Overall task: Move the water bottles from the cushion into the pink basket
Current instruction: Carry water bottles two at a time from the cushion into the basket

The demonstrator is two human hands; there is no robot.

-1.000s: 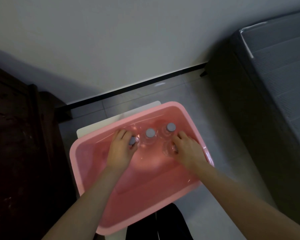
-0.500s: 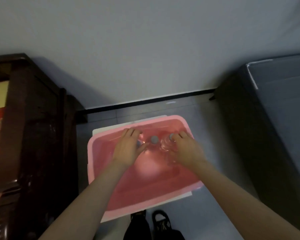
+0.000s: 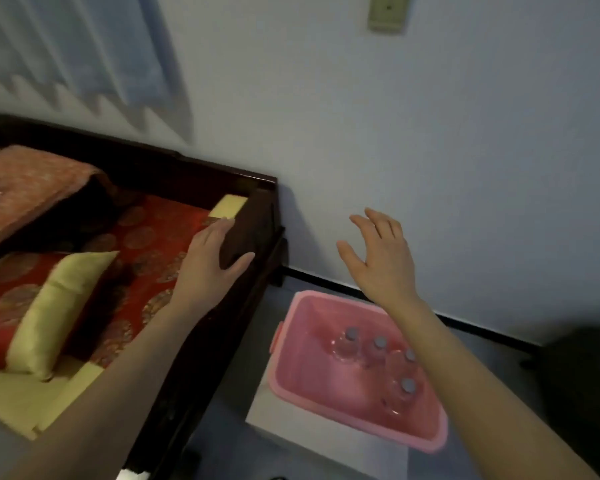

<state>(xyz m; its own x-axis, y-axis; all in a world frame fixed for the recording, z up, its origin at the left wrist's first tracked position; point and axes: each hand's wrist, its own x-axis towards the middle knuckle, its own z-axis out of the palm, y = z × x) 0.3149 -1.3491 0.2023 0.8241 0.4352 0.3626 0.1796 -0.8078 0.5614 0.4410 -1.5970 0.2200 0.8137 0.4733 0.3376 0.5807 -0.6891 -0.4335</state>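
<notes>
Room: pale wall (image 3: 430, 133), dark skirting, grey floor (image 3: 253, 344).
Left of frame: dark wooden sofa frame (image 3: 260, 216) with red patterned cushion (image 3: 160, 230) and yellow pillow (image 3: 56, 306).
Lower centre-right: pink basket (image 3: 303, 368) on a white low stand (image 3: 291, 431).
Water bottles (image 3: 347, 346): four, inside the basket toward its right half. They stand upright, long axes vertical, grey caps up.
Left hand (image 3: 208, 261): fingers straight, thumb spread, empty, over the sofa's armrest; contact unclear.
Right hand (image 3: 381, 258): raised before the wall, fingers spread, empty.
</notes>
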